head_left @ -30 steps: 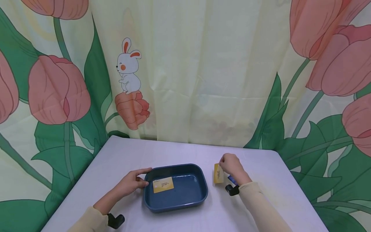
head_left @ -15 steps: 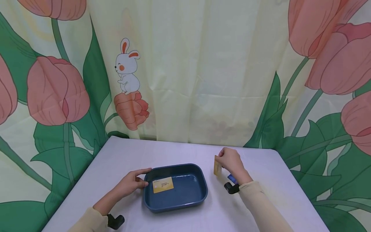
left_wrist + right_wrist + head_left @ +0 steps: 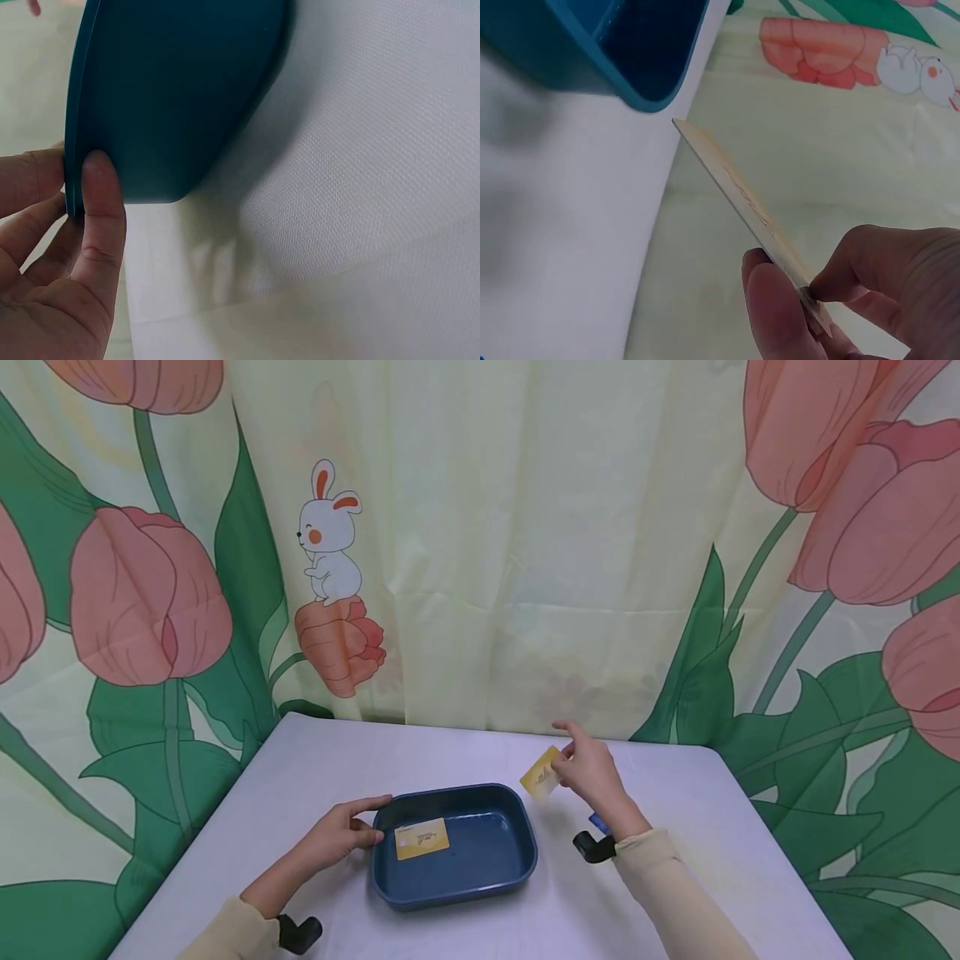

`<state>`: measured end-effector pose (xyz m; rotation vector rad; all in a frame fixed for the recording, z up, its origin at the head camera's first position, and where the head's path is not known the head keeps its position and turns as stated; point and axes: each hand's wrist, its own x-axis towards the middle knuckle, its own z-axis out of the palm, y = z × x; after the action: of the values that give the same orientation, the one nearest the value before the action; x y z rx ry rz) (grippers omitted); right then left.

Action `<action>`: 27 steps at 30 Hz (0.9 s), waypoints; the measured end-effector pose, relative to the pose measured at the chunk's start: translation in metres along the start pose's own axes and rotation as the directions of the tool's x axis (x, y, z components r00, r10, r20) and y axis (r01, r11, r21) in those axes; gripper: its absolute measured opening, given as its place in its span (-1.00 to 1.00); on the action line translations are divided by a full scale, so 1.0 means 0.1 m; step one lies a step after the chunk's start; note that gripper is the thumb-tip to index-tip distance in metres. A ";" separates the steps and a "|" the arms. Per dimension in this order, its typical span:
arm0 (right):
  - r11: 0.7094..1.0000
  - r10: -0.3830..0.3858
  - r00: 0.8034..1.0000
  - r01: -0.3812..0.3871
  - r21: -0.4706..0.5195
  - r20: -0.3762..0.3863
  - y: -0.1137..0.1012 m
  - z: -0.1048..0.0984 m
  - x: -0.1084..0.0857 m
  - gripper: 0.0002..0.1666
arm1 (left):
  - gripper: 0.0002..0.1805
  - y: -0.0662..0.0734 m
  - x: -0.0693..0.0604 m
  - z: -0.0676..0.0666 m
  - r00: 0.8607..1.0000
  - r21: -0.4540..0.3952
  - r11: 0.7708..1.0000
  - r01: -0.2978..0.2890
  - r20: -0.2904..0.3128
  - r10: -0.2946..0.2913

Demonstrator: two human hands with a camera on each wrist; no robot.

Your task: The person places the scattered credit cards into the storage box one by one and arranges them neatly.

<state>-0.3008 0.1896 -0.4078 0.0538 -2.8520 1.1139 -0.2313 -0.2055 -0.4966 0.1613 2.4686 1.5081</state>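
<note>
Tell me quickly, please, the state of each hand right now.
Left hand: holding the blue tray at one end.
Right hand: holding a yellow card, pinched near its end.

left hand: pinching, forearm angled inward | right hand: pinching, one finger extended

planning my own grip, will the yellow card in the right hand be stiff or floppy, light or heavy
Probably stiff: the yellow card juts out straight though the right hand pinches it near one end. Likely light, given its thin edge. Unlikely to roll, being flat.
</note>
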 end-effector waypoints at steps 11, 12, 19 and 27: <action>0.999 -0.045 0.999 0.045 0.031 -0.013 -0.10 0.05 -0.03 -0.52 | -0.31 0.00 0.00 0.00 1.000 -0.008 1.000 0.012 -0.004 -0.012; 0.999 -0.046 0.999 0.046 0.029 -0.013 -0.12 0.06 -0.04 -0.53 | -0.31 0.00 0.00 0.00 1.000 -0.007 1.000 0.012 -0.004 -0.012; 0.998 -0.057 0.998 0.057 0.009 -0.001 -0.15 0.12 -0.06 -0.62 | -0.31 -0.01 0.00 0.00 1.000 0.010 1.000 0.008 -0.003 -0.008; 0.999 -0.033 0.999 0.033 0.006 0.011 -0.20 0.13 -0.08 -0.67 | -0.31 0.01 -0.01 0.01 1.000 0.006 1.000 0.020 -0.012 -0.020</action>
<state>-0.2922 0.1661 -0.4051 0.1077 -2.8471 1.1185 -0.2303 -0.2047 -0.4959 0.1290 2.4772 1.4974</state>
